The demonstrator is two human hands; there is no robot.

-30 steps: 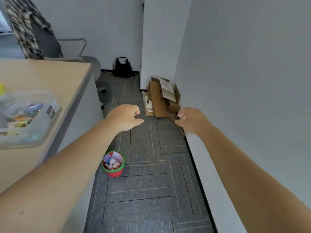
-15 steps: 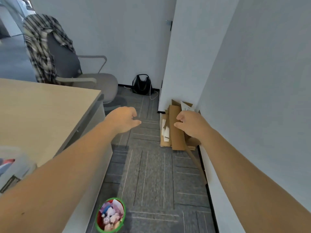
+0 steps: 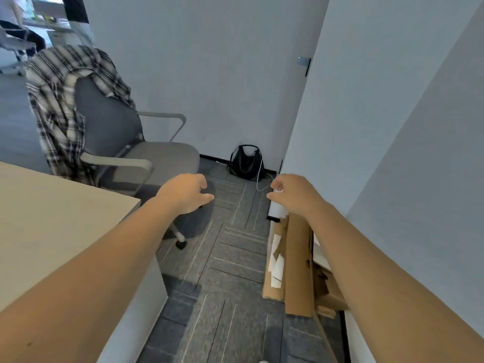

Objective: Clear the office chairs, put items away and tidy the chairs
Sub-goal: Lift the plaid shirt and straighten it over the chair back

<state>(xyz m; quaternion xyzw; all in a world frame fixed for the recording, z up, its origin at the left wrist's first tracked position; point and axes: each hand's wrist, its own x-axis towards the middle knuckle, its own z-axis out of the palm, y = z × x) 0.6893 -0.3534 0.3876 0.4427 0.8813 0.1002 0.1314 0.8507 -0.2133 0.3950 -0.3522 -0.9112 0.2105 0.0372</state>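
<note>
A grey office chair [image 3: 146, 155] stands ahead on the left, past the desk corner. A black-and-white plaid shirt [image 3: 60, 106] hangs over its backrest and down its left side. The seat itself is bare. My left hand [image 3: 187, 192] is stretched forward just in front of the seat's edge, fingers loosely curled, holding nothing. My right hand [image 3: 290, 193] reaches forward at the same height, fingers loosely bent and empty, above the floor by the wall corner.
A light wooden desk [image 3: 52, 218] fills the left foreground. Flattened cardboard [image 3: 296, 265] leans against the right wall. A black bag [image 3: 246, 162] with a white cable sits on the floor in the far corner. A person sits in another room at the top left.
The view has moved forward and lifted. The chair with the shirt is now much closer, the red bucket and plastic box have left the view, and both hands stay extended and empty.
</note>
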